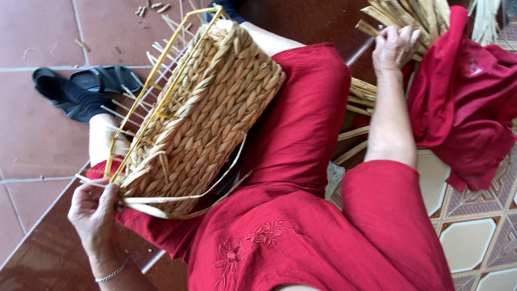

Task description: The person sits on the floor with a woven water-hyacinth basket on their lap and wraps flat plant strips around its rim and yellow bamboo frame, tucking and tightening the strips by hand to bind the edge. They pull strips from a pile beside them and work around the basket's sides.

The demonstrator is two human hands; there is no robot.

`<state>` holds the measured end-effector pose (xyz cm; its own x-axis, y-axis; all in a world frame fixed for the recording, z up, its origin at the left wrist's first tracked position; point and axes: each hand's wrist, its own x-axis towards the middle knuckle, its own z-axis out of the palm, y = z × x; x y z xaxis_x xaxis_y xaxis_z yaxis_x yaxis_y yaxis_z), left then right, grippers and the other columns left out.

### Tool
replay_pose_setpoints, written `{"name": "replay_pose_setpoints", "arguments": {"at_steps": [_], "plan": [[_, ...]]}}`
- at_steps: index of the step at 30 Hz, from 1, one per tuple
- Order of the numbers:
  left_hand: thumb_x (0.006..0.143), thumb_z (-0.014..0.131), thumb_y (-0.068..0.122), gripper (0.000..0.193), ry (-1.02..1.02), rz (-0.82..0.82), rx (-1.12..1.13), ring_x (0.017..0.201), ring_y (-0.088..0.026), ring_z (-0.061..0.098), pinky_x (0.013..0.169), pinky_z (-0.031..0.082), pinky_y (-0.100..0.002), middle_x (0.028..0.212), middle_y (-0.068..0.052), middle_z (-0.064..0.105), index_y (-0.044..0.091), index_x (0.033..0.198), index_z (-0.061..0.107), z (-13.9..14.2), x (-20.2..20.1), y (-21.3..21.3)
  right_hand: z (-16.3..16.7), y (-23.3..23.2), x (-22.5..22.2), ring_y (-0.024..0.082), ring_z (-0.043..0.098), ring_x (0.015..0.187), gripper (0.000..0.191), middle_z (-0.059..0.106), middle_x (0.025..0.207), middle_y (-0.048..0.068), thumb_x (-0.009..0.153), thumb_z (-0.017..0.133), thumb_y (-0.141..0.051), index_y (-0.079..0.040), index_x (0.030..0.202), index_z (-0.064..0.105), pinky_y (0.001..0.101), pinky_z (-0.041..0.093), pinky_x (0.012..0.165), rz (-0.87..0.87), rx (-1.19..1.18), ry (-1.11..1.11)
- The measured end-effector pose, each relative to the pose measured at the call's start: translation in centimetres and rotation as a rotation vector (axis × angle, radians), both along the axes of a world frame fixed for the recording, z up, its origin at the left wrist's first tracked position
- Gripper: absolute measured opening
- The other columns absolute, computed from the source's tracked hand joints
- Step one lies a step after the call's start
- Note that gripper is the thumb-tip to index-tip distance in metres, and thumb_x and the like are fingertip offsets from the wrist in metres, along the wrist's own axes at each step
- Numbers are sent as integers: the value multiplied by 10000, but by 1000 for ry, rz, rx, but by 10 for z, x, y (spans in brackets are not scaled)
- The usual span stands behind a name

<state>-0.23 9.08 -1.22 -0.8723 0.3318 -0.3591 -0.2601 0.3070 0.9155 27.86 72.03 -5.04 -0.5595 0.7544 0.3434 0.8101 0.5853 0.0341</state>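
A half-woven straw basket on a yellow wire frame lies across my lap, over my red clothing. My left hand grips the basket's near corner, fingers closed on loose flat straw strands that trail to the right. My right hand reaches far up to the right and closes on a bundle of dry straw strips lying beside a red cloth.
Black sandals lie on the reddish floor tiles at the left. Straw scraps are scattered near the top edge. Patterned tiles show at the lower right. More straw strips stick out beside my right forearm.
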Motion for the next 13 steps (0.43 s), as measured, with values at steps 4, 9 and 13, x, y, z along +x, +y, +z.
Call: {"name": "replay_pose_setpoints", "arguments": {"at_steps": [4, 9, 13], "plan": [[1011, 750, -2, 190, 120, -20, -41, 842, -69, 647, 731, 514, -199, 1020, -42, 697, 7, 1163, 635, -5, -1, 3, -4, -1, -15, 260, 586, 1036, 75, 631, 1045, 74, 1090, 619, -24, -81, 1049, 593, 430, 526, 887, 193, -330, 169], [966, 817, 36, 235, 418, -86, -254, 982, -118, 666, 814, 574, -262, 1119, -73, 666, -1, 1138, 662, -11, 1, 14, 15, -38, -68, 95, 580, 731, 78, 636, 921, 53, 1269, 502, -66, -25, 1299, 561, 218, 463, 641, 519, -933, 591], [967, 831, 73, 214, 470, -55, -278, 999, -139, 630, 720, 540, -243, 1179, -96, 638, 36, 1112, 678, -23, -2, 22, 62, -134, -136, 195, 644, 794, 51, 640, 927, 112, 1199, 616, -120, -76, 1176, 623, 274, 485, 698, 1014, -604, 361]]}}
